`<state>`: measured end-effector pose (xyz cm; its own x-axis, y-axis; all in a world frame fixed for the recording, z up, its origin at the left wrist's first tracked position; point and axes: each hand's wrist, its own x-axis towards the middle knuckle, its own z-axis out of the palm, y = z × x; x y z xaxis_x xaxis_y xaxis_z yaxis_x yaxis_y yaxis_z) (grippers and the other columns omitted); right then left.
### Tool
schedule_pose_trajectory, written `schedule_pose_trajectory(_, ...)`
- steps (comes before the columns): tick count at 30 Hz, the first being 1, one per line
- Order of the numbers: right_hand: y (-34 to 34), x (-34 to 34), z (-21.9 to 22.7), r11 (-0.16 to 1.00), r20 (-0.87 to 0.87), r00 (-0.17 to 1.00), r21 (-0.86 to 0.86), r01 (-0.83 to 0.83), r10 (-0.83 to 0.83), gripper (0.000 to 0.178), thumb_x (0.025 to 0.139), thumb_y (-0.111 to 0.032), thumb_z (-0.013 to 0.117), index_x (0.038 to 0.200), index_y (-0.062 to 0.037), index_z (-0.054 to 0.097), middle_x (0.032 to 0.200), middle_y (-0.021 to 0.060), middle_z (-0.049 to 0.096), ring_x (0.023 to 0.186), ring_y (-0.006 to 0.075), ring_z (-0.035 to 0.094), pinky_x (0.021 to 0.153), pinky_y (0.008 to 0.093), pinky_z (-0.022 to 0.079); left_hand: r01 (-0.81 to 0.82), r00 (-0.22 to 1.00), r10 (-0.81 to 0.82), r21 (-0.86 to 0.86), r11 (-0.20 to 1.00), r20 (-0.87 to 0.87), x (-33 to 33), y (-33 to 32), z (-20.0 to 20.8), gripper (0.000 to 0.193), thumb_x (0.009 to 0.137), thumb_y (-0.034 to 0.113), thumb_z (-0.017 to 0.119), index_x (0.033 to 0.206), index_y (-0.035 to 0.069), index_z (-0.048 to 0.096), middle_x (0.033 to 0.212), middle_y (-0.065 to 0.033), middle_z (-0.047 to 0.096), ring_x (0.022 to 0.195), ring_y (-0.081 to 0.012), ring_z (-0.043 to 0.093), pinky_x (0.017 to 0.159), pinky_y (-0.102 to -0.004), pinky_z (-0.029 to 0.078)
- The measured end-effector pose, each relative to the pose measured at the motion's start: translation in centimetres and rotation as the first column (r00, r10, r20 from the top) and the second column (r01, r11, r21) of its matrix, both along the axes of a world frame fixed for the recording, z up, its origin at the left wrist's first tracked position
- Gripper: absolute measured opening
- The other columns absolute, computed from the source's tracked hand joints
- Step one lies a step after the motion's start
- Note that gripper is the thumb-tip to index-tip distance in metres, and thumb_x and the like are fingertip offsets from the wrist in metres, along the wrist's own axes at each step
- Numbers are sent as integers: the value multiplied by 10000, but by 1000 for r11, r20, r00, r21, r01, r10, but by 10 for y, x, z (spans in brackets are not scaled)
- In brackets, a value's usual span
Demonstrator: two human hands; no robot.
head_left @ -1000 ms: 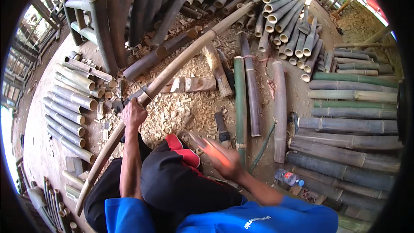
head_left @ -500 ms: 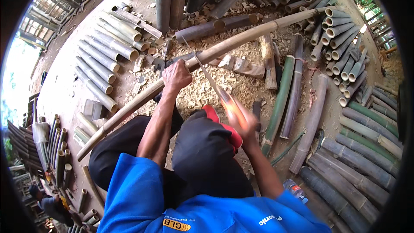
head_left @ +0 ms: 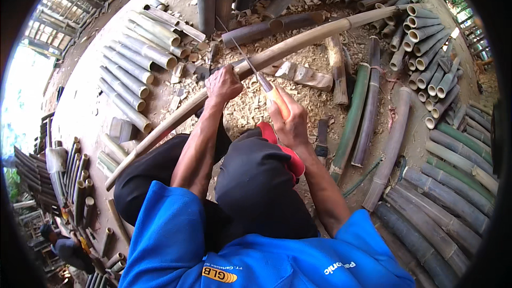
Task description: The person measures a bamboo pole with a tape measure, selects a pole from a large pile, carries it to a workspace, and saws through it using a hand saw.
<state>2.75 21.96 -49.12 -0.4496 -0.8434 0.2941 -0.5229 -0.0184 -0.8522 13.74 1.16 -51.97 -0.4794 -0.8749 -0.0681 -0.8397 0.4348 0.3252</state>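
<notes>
A long, pale bamboo pole (head_left: 306,38) slants from beside my left knee up to the bundle at the upper right. Wrapped around it near the middle is my left hand (head_left: 223,84), fingers closed on the bamboo. My right hand (head_left: 291,121) grips the orange handle of a hand saw (head_left: 277,100). The saw's thin blade lies across the pole just right of my left hand, its tip pointing up and left past the far side. Whether the teeth are inside a cut, I cannot tell.
Wood chips (head_left: 250,96) cover the ground ahead. Cut bamboo tubes (head_left: 130,82) lie in a row at left, and more tubes (head_left: 424,48) are stacked at right. A green bamboo length (head_left: 352,112) lies right of my hand. Another person (head_left: 66,248) is at the far lower left.
My right hand has pushed the saw forward and left, so more blade reaches past the pole. The left hand keeps its hold on the pole.
</notes>
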Motion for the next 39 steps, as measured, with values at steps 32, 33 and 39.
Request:
schedule_pose_trajectory(32,72,20,-5,999,307,952,-37,-4,15,429,882,-121,599,1266,67,562,1119,230,670,939,254,708,762,327,551,236,921,121,776,585,-371,61,-97,24,147,645,103,635,741,-3,666,712,-117,614,670,-200,626,631,-295,498)
schedule_pose_trajectory(33,91,14,-8,1000,311,950,-14,7,-2,429,882,-121,599,1266,67,562,1119,230,670,939,254,708,762,327,551,232,887,187,757,611,-422,52,-90,22,125,634,89,630,723,3,648,675,-101,614,620,-186,615,574,-292,484)
schedule_pose_trajectory(39,172,10,23,993,109,994,115,7,-20,445,874,-173,601,1236,83,568,1174,239,643,991,335,689,840,360,537,264,842,205,713,649,-498,57,-107,9,65,635,81,606,659,20,607,644,-72,594,588,-162,572,558,-270,445)
